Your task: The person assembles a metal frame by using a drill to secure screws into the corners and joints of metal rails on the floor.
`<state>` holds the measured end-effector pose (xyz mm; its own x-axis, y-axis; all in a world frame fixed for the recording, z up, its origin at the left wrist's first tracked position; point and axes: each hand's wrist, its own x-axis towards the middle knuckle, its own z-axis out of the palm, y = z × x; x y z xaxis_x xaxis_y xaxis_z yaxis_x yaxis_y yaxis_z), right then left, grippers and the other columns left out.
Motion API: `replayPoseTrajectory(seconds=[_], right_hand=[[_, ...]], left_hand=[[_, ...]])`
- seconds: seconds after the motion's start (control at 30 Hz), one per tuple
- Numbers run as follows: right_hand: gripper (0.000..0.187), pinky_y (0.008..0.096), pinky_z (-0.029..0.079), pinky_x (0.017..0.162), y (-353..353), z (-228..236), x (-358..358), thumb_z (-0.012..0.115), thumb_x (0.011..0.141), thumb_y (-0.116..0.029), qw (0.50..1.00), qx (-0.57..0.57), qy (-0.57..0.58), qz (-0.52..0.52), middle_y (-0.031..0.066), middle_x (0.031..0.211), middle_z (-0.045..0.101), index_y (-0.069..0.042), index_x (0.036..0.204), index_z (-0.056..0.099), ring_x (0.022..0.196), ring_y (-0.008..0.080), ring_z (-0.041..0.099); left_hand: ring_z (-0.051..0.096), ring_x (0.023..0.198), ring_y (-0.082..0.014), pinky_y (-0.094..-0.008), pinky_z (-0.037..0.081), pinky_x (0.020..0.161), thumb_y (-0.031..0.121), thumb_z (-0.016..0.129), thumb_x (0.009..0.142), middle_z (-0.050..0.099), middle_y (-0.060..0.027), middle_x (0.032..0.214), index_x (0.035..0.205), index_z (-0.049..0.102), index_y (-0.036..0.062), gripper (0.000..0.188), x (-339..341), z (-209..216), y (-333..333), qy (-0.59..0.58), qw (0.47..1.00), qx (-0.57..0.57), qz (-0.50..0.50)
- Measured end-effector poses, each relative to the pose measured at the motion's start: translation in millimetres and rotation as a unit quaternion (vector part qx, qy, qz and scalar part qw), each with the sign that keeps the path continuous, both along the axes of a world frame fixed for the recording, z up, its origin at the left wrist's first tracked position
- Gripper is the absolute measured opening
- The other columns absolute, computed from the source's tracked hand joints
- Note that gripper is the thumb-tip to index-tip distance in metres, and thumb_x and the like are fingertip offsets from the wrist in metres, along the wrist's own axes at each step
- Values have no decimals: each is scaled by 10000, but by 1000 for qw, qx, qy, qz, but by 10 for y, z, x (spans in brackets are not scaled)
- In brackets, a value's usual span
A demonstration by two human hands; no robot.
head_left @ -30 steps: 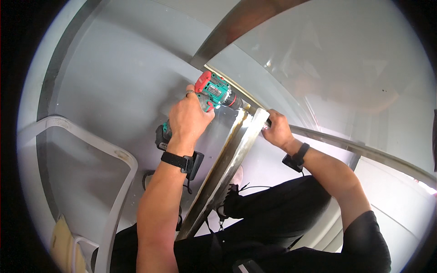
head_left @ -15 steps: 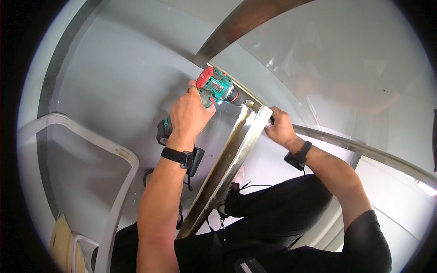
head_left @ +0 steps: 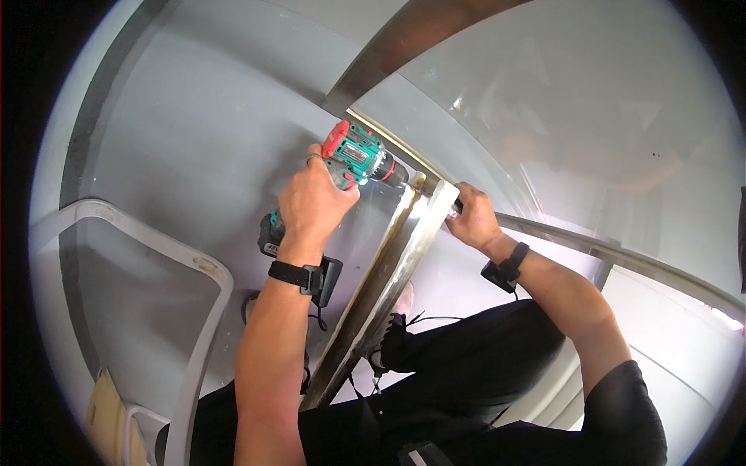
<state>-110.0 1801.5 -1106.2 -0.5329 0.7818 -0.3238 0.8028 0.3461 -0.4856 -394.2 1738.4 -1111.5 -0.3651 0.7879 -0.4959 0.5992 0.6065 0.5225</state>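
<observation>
My left hand [head_left: 315, 200] is wrapped round the grip of a green and red cordless drill [head_left: 357, 155], with a finger near its red trigger. The drill's black chuck points to the right, and its tip meets the upper end of a long metal channel bar [head_left: 381, 283]. That bar runs slantwise from my lap up to the glass panel's edge and has pale, worn edges. My right hand [head_left: 475, 217] is closed at the bar's upper end, on its right side. A small dark, shiny piece shows by its fingertips, which are partly hidden behind the bar.
A large glass panel [head_left: 590, 109] with a metal rail [head_left: 622, 255] lies beyond my hands. A curved brown metal strip [head_left: 388, 50] meets it. At left stands a white chair frame [head_left: 167, 245]. My black-trousered leg [head_left: 474, 342] is close to the bar on the right.
The drill and my left hand have shifted slightly left, and a little more of the tip shows ahead of the chuck. My right hand stays at the bar's end.
</observation>
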Motion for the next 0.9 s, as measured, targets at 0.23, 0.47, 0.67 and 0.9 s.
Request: replayPoseTrajectory(seconds=[0.23, 0.47, 0.67, 0.9], right_hand=[[273, 458, 533, 773, -4, -21, -3, 721, 729, -60, 1000, 13, 17, 8, 216, 912, 647, 27, 977, 647, 870, 433, 633], [266, 455, 534, 766, 0, 5, -33, 718, 729, -55, 1000, 12, 15, 4, 218, 904, 645, 27, 972, 648, 860, 432, 632], [247, 451, 535, 767, -4, -12, -17, 717, 728, -51, 1000, 12, 17, 7, 216, 902, 647, 28, 951, 648, 857, 425, 635], [226, 453, 533, 771, -5, -11, -41, 709, 731, -43, 999, 8, 30, 8, 217, 898, 644, 32, 934, 642, 864, 426, 633]], left_hand=[[702, 881, -412, -482, 556, 795, 305, 790, 698, 721, -222, 902, 1276, 495, 23, 707, -21, -103, -32, 4, 999, 40, 24], [703, 884, -415, -475, 557, 805, 298, 790, 696, 721, -227, 907, 1266, 497, -3, 708, -28, -64, -5, -9, 1000, -1, 14], [707, 855, -414, -470, 563, 784, 297, 787, 702, 723, -223, 898, 1253, 505, -6, 689, -14, -126, -25, -11, 999, 30, 10], [713, 861, -397, -469, 566, 785, 283, 781, 716, 723, -233, 904, 1236, 519, -11, 653, -69, -47, 52, -2, 999, 34, -25]])
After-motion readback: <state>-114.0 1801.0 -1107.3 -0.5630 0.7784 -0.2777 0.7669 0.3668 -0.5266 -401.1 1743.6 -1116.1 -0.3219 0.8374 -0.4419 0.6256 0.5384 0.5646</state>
